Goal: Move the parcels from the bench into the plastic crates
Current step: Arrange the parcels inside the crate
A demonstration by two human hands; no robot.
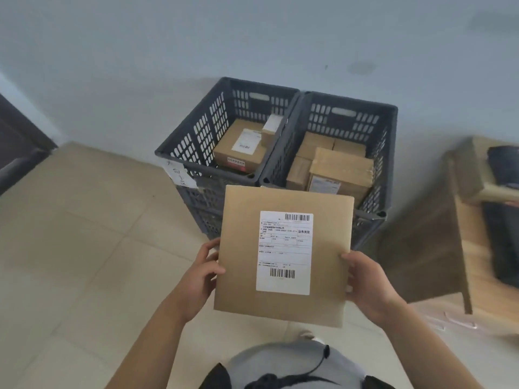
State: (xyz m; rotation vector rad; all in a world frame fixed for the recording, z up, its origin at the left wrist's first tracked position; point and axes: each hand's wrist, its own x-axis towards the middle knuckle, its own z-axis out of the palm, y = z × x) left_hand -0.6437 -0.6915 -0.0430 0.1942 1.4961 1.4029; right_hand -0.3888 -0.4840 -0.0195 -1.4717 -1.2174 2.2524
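Cardboard parcel [283, 256] gripped by both my hands, left [200, 279] and right [368, 284]. Both crates, left [196, 136] and right [387, 141], already hold boxes; this one isn't in yet.

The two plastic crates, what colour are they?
Dark grey crates, with slotted walls, seen in the head view.

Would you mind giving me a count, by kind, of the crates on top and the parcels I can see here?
Grey plastic crates, top level: 2, the left crate and the right crate.
Parcels in the left crate: 2 visible.
Parcels in the right crate: at least 4 visible.
Parcel held by both hands: 1.
Total: 9.
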